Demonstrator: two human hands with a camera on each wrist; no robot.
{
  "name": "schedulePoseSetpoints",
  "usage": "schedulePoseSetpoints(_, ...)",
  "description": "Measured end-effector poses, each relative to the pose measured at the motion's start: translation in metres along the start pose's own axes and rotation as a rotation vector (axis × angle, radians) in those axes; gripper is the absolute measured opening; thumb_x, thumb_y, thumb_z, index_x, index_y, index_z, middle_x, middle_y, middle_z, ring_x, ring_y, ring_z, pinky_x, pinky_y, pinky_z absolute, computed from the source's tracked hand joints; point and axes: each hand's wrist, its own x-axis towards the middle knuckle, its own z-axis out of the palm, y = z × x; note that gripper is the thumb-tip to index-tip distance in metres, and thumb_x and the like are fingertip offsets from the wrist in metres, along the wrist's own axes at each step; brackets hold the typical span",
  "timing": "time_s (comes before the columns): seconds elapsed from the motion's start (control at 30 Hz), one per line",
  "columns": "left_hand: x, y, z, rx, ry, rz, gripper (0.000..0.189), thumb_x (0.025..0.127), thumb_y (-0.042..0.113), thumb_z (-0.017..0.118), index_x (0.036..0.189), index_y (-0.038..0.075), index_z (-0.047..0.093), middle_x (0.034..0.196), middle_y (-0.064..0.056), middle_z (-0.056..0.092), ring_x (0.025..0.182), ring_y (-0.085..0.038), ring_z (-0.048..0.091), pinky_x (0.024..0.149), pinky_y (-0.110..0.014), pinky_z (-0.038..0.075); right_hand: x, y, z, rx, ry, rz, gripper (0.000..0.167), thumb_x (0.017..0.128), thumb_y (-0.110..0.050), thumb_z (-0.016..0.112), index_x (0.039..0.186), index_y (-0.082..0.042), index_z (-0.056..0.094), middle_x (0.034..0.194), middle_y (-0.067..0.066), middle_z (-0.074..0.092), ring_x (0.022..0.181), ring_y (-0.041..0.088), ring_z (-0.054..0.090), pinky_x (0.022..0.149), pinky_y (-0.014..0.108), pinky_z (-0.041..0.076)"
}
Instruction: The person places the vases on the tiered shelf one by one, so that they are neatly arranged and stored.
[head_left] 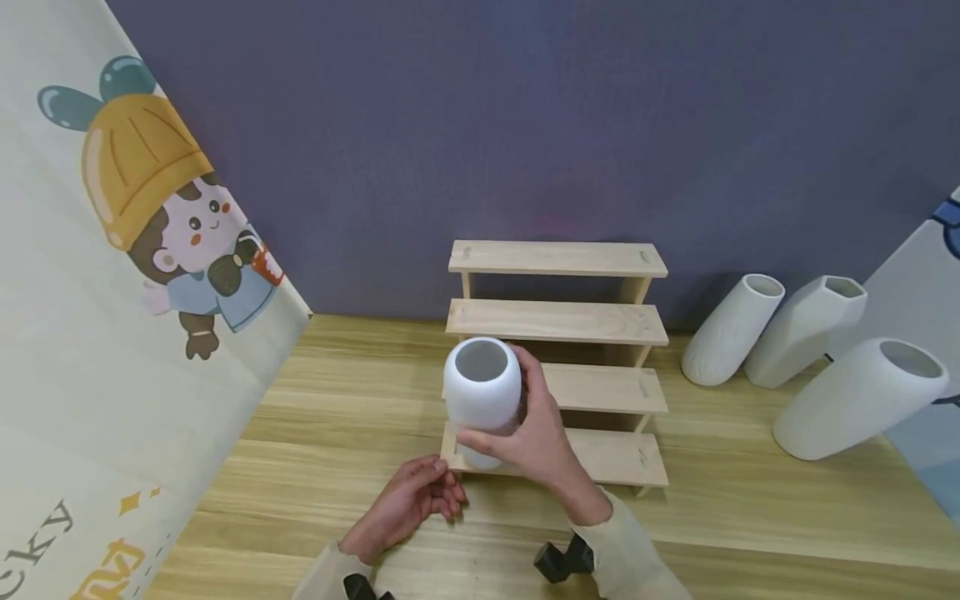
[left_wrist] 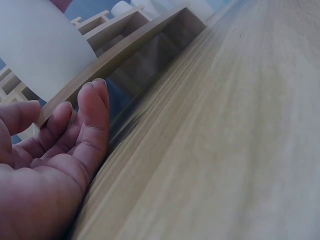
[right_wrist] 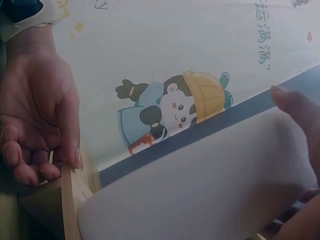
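Observation:
My right hand (head_left: pixel 536 425) grips a rounded white vase (head_left: pixel 483 392) with a wide dark mouth, thumb in front and fingers around its right side. The vase is upright at the left end of the lowest step of a wooden tiered stand (head_left: pixel 615 454); its base appears to meet the board. At that step's left front corner, my left hand (head_left: pixel 408 504) pinches the board's edge, thumb above and fingers below. The left wrist view shows the board end (left_wrist: pixel 45 114) between the thumb and curled fingers. In the right wrist view, the vase's side (right_wrist: pixel 200 185) hides part of the stand.
Three white vases stand at the right: a slim one (head_left: pixel 731 333), a faceted one (head_left: pixel 806 333) and a larger one (head_left: pixel 858 400). A dark blue panel (head_left: pixel 525 125) rises behind the stand. A cartoon-printed white panel (head_left: pixel 112 400) borders the wood-grain table (head_left: pixel 322 417) on the left.

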Motion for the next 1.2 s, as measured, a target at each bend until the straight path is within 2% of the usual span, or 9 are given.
schedulePoseSetpoints(0.2, 0.000, 0.001, 0.001, -0.001, 0.004, 0.005, 0.031, 0.110, 0.017, 0.032, 0.100, 0.011, 0.061, 0.095, 0.000, 0.075, 0.082, -0.008, 0.072, 0.071, -0.020, 0.060, -0.005, -0.005, -0.019, 0.027, 0.005, -0.008, 0.102, 0.067, -0.008, 0.091, 0.149, -0.008, 0.032, 0.147, 0.015, 0.049, 0.138, 0.032, 0.047, 0.111, 0.057, 0.043)
schedulePoseSetpoints(0.3, 0.000, 0.001, 0.002, 0.001, 0.005, 0.009, 0.032, 0.110, 0.016, 0.031, 0.099, 0.011, 0.061, 0.095, -0.001, 0.075, 0.082, -0.008, 0.072, 0.071, -0.020, 0.060, -0.009, -0.008, -0.030, 0.019, 0.029, -0.024, 0.098, 0.068, -0.004, 0.089, 0.149, -0.008, 0.033, 0.148, 0.016, 0.049, 0.140, 0.027, 0.045, 0.115, 0.049, 0.042)
schedulePoseSetpoints(0.43, 0.000, 0.001, 0.001, -0.003, -0.003, 0.016, 0.032, 0.110, 0.016, 0.031, 0.099, 0.010, 0.061, 0.095, -0.001, 0.075, 0.082, -0.008, 0.072, 0.071, -0.020, 0.060, -0.013, -0.010, -0.042, 0.014, 0.076, -0.033, 0.093, 0.072, 0.002, 0.086, 0.148, -0.009, 0.035, 0.148, 0.013, 0.049, 0.138, 0.010, 0.047, 0.114, 0.022, 0.042)
schedulePoseSetpoints(0.5, -0.001, 0.001, 0.001, -0.007, -0.007, 0.017, 0.032, 0.110, 0.016, 0.032, 0.099, 0.010, 0.061, 0.095, -0.001, 0.075, 0.083, -0.008, 0.072, 0.072, -0.020, 0.060, -0.014, -0.011, -0.048, 0.025, 0.101, -0.042, 0.090, 0.073, 0.006, 0.083, 0.148, -0.007, 0.035, 0.148, 0.012, 0.050, 0.136, 0.005, 0.047, 0.112, 0.016, 0.041)
schedulePoseSetpoints(0.63, -0.001, 0.000, 0.001, -0.012, -0.015, 0.022, 0.031, 0.110, 0.016, 0.032, 0.100, 0.009, 0.061, 0.096, -0.002, 0.075, 0.083, -0.008, 0.072, 0.072, -0.020, 0.060, -0.015, -0.011, -0.057, 0.038, 0.153, -0.073, 0.085, 0.075, 0.012, 0.077, 0.147, 0.000, 0.034, 0.143, 0.010, 0.052, 0.132, 0.005, 0.051, 0.111, 0.014, 0.042)
schedulePoseSetpoints(0.83, 0.000, 0.000, 0.001, -0.009, -0.024, 0.034, 0.032, 0.110, 0.015, 0.031, 0.100, 0.009, 0.061, 0.097, -0.002, 0.075, 0.084, -0.008, 0.072, 0.072, -0.020, 0.060, -0.017, -0.009, -0.071, 0.036, 0.214, -0.106, 0.078, 0.077, 0.016, 0.072, 0.145, 0.004, 0.035, 0.137, -0.007, 0.055, 0.129, 0.007, 0.053, 0.108, 0.013, 0.044)
schedulePoseSetpoints(1.07, 0.000, 0.000, 0.001, -0.004, -0.020, 0.029, 0.032, 0.110, 0.015, 0.031, 0.100, 0.009, 0.061, 0.096, -0.001, 0.075, 0.083, -0.008, 0.071, 0.072, -0.020, 0.060, -0.020, -0.003, -0.089, 0.130, 0.270, -0.184, 0.074, 0.079, 0.022, 0.065, 0.144, -0.002, 0.038, 0.137, 0.003, 0.056, 0.129, 0.010, 0.054, 0.106, 0.014, 0.044)
schedulePoseSetpoints(1.2, -0.001, 0.000, 0.001, -0.008, -0.023, 0.032, 0.032, 0.110, 0.015, 0.031, 0.100, 0.010, 0.061, 0.096, -0.001, 0.075, 0.083, -0.008, 0.071, 0.072, -0.020, 0.060, -0.021, -0.003, -0.099, 0.132, 0.298, -0.206, 0.073, 0.080, 0.023, 0.063, 0.144, -0.003, 0.039, 0.136, 0.002, 0.057, 0.128, 0.009, 0.054, 0.104, 0.014, 0.044)
